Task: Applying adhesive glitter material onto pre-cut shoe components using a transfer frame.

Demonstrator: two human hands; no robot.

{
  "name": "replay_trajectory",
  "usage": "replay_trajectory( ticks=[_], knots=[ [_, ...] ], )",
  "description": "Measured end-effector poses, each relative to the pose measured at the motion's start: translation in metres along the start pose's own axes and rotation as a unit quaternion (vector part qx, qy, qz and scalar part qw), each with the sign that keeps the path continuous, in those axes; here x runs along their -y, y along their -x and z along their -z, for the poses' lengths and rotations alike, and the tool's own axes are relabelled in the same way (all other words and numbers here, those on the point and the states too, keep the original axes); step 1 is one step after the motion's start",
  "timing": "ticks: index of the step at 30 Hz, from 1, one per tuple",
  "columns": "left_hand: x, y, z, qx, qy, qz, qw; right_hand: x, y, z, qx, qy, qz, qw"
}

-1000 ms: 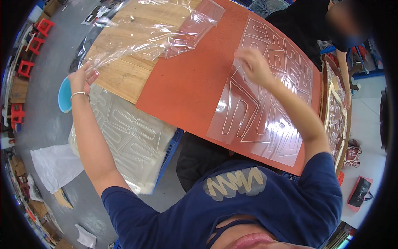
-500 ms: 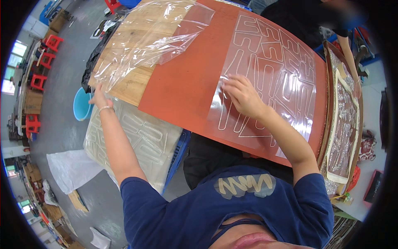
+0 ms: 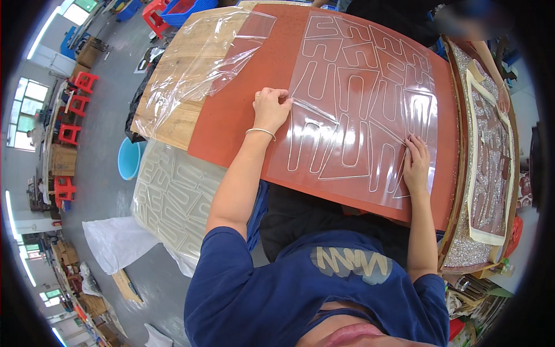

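A clear plastic sheet (image 3: 347, 98) with rows of sparkling U-shaped and angular outlines lies on an orange-red mat (image 3: 237, 124). My left hand (image 3: 270, 110), a bracelet at its wrist, is closed in a pinch at the sheet's left edge. Near the sheet's right side, the fingers of my right hand (image 3: 416, 165) rest on its surface, loosely extended and holding nothing. Loose transparent film (image 3: 196, 75) spreads wrinkled over a wooden board (image 3: 173, 115) and part of the mat at the far left.
Below the board at left sits a stack of patterned translucent sheets (image 3: 173, 191). To the right stands a tray (image 3: 471, 248) of glittering bits with a framed stencil (image 3: 491, 156), where another person's arm (image 3: 488, 69) reaches in. A blue basin (image 3: 130, 157) and red stools (image 3: 69, 133) are on the left.
My left hand has moved right, from beside the loose film to the patterned sheet's edge. My right hand has gone from the sheet's left part to its right side.
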State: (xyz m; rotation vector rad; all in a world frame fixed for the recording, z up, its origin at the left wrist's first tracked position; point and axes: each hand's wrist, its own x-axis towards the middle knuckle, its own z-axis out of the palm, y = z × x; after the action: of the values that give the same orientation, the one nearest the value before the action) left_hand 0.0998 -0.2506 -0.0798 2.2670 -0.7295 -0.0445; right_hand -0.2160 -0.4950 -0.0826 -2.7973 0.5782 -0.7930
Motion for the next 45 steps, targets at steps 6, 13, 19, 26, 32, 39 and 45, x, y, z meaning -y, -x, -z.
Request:
replay_trajectory(
  ticks=[6, 13, 19, 26, 32, 39, 45],
  knots=[
    [0.002, -0.005, -0.005, -0.016, -0.022, 0.029, 0.999, -0.005, 0.003, 0.001, -0.016, -0.001, 0.002, 1.000],
    [-0.018, -0.012, -0.005, -0.023, -0.116, 0.067, 0.991, -0.002, 0.001, 0.001, -0.051, 0.031, 0.030, 0.998],
    [-0.003, -0.022, -0.004, -0.007, -0.054, 0.098, 0.994, -0.006, 0.002, 0.001, -0.006, -0.031, -0.022, 0.999],
    [-0.004, -0.019, -0.007, -0.025, -0.038, 0.073, 0.996, 0.002, -0.001, 0.004, 0.000, 0.010, 0.000, 1.000],
    [-0.006, -0.016, 0.000, -0.017, -0.076, 0.055, 0.995, 0.005, -0.003, 0.000, 0.000, 0.018, 0.007, 1.000],
    [-0.003, -0.020, 0.001, 0.033, -0.004, 0.084, 0.996, 0.002, -0.002, 0.002, 0.007, 0.015, 0.011, 1.000],
    [0.007, -0.018, -0.011, -0.060, -0.043, 0.040, 0.996, -0.001, -0.002, 0.004, 0.012, 0.030, 0.025, 0.999]
  ],
)
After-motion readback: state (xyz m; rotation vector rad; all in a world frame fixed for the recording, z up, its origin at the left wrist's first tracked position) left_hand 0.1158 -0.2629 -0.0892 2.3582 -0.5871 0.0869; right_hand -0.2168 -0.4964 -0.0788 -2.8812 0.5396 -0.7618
